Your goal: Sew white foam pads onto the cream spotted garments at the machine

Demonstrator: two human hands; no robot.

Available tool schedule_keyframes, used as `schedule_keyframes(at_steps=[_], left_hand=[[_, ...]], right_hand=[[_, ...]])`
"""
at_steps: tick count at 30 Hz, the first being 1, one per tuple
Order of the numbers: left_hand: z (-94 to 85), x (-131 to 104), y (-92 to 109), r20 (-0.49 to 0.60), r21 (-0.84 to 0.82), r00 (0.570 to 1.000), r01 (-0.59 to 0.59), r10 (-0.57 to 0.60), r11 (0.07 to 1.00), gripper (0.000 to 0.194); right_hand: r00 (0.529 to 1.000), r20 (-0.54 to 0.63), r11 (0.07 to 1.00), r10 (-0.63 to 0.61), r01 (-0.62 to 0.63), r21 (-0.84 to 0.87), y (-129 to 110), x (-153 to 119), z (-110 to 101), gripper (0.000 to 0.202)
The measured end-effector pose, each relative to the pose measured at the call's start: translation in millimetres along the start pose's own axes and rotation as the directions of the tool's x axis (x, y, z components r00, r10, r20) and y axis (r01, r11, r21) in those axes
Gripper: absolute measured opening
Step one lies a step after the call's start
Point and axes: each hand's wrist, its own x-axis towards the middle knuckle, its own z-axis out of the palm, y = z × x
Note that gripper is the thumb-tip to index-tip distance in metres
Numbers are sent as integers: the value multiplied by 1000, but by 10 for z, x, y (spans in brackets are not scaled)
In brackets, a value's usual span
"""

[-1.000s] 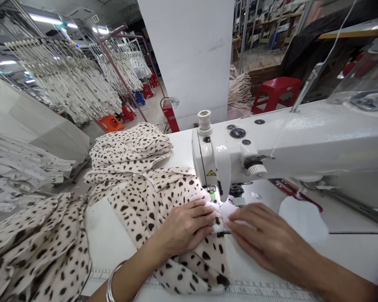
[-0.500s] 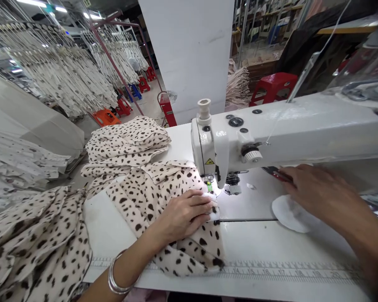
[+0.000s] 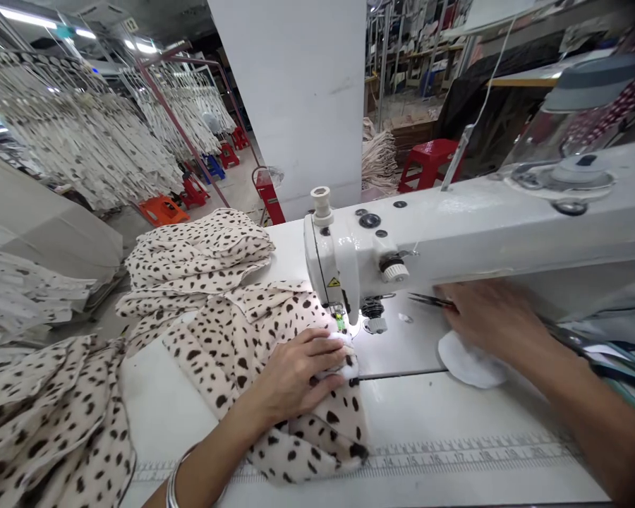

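Note:
My left hand (image 3: 301, 370) is closed over the edge of a cream fabric piece with dark spots (image 3: 254, 339), thumb near the bent fingers. A small white fluffy part (image 3: 343, 353) shows at its fingertips, just in front of the sewing machine's presser foot (image 3: 339, 321). Under the machine arm my right hand (image 3: 487, 317), blurred, has its fingers closed around the handle end of thread snips (image 3: 428, 300), whose blades point left. The handle is mostly hidden. A round white fabric piece (image 3: 468, 361) lies partly beneath that hand and wrist.
The white sewing machine (image 3: 444, 233) spans the right side. Folded spotted fabric (image 3: 195, 247) lies behind left, with more (image 3: 53, 423) at the near left. Scissors with teal handles (image 3: 624, 363) lie beside my right forearm. A printed ruler (image 3: 444, 455) runs along the table's front edge.
The view has shifted right, bringing the scissors into sight. My right hand has moved farther over the snips and covers their handle, with the blades showing. My left hand stays on the fabric.

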Motion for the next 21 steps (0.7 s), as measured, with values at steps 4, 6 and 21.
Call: schedule_keyframes(at_steps=[4,6,21], left_hand=[[-9,18,9,-19,7,1000,3,-2,1000,25],[-8,26,11,-30,9,1000,-6,7,1000,24],[100,91,-35,-246,-79,969,6,-25,997,22]], right_hand=[[995,-13,993,-94,93,-74,-191,54,-112,28],[978,-2,977,-209,209,-27,-395,28,-165,35],[855,4,792,-519,479,377,-1133,-386,-58,40]])
